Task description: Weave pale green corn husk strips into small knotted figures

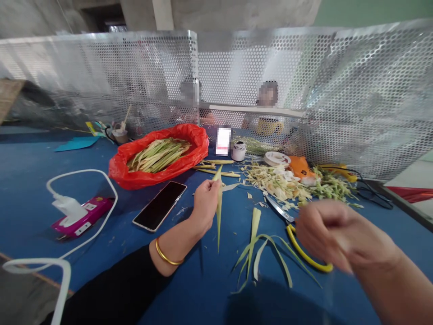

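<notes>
My left hand (206, 203), with a gold bangle on the wrist, pinches a long pale green leaf (219, 221). One end of the leaf points up past the fingers, and its tapered tip hangs below them. To the right my right hand (324, 234) is raised over the table, smeared by motion. Its fingers look curled together; whatever is in them cannot be made out. Just beside and below it lie scissors (309, 257) with yellow handles, blades partly open. Between the hands, split leaf strips (255, 239) spread over the blue table (189, 289).
A red plastic bag (155, 178) holding leaf stalks (158, 155) stands behind a phone (160, 205). Left is a purple power strip (84, 216) with a white cable. Leaf scraps (280, 180) pile at the back right, near a tape roll (276, 158). A perforated screen (237, 67) bounds the back; people sit behind.
</notes>
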Demonstrator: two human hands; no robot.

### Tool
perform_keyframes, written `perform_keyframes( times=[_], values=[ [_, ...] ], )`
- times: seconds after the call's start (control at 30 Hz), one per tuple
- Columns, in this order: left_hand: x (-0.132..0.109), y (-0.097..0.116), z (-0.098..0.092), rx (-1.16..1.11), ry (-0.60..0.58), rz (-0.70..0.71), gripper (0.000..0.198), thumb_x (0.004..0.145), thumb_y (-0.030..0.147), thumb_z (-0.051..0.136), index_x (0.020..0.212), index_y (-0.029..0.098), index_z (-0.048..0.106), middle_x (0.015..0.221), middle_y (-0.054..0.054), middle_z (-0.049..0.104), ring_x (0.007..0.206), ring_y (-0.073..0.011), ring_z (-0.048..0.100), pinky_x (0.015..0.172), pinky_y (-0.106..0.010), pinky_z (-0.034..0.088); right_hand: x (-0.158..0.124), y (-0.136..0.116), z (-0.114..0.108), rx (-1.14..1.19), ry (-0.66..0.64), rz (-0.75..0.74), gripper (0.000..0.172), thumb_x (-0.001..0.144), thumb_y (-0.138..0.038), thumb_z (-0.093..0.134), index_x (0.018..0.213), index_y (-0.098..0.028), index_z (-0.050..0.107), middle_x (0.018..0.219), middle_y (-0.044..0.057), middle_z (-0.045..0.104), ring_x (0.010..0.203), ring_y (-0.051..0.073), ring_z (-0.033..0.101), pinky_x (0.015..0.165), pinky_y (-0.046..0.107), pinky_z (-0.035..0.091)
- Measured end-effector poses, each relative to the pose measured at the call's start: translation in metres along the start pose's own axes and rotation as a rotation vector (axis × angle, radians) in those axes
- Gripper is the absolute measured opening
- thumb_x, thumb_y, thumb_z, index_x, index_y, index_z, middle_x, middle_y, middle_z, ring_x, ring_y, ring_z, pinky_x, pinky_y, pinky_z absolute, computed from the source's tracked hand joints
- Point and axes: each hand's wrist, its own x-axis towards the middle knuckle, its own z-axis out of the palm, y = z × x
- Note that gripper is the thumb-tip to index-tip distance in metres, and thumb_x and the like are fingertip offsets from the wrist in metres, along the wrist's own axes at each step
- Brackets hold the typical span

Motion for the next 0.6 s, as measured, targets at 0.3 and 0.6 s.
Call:
perform_keyframes(
  times=[0.3, 0.6],
  values=[
    [-0.022, 0.005, 0.007, 0.019, -0.098, -0.044, 0.02, 0.079, 0.037, 0.06, 0.073, 0.02, 0.055, 0.05, 0.007, 0.047, 0.036, -0.0076, 0.041, 0.032, -0.017, 0.028, 0.028, 0.085, -0.059, -1.397, 0.606, 0.154, 0.02, 0.078, -0.016, 0.053, 0.091, -0.015, 0.067, 0.085, 0.014, 0.072, 0.07, 0.027, 0.066, 0.066, 0.036, 0.045],
    [-0.031, 0.007, 0.007, 0.124, -0.168, 0.068, 0.018, 0.082, 0.038, 0.058, 0.077, 0.02, 0.056, 0.053, 0.006, 0.05, 0.039, -0.0085, 0.043, 0.038, -0.019, 0.034, 0.032, 0.039, -0.009, -0.984, 0.712, -0.114, 0.018, 0.082, -0.031, 0.055, 0.078, -0.02, 0.069, 0.085, 0.009, 0.072, 0.088, 0.029, 0.063, 0.084, 0.041, 0.045]
  ],
)
